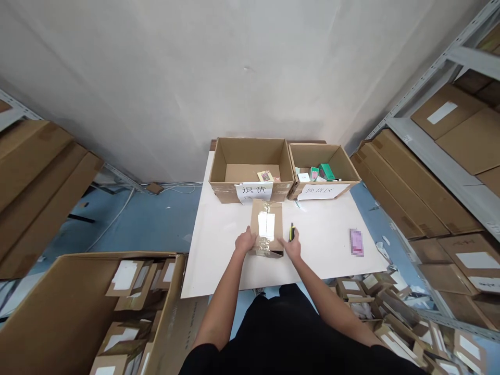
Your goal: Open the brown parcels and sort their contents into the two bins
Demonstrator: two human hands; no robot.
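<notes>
White-topped table (219, 265) centre, steel shelving (429, 155) right. Two open cardboard boxes along table's far edge: larger box (250, 151) left, smaller box (324, 156) right, holding small packages (326, 172). Taped cardboard parcel (266, 226) on table, just near larger box. Left hand (245, 241) against parcel's left side, grip unclear. Right hand (292, 247) at parcel's right side, narrow grip on yellow-and-black tool (291, 233).

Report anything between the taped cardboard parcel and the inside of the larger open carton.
Only the front wall of the larger open carton, bearing a white paper sign, stands between that carton's inside and the taped cardboard parcel, which sits right in front of it.
</notes>
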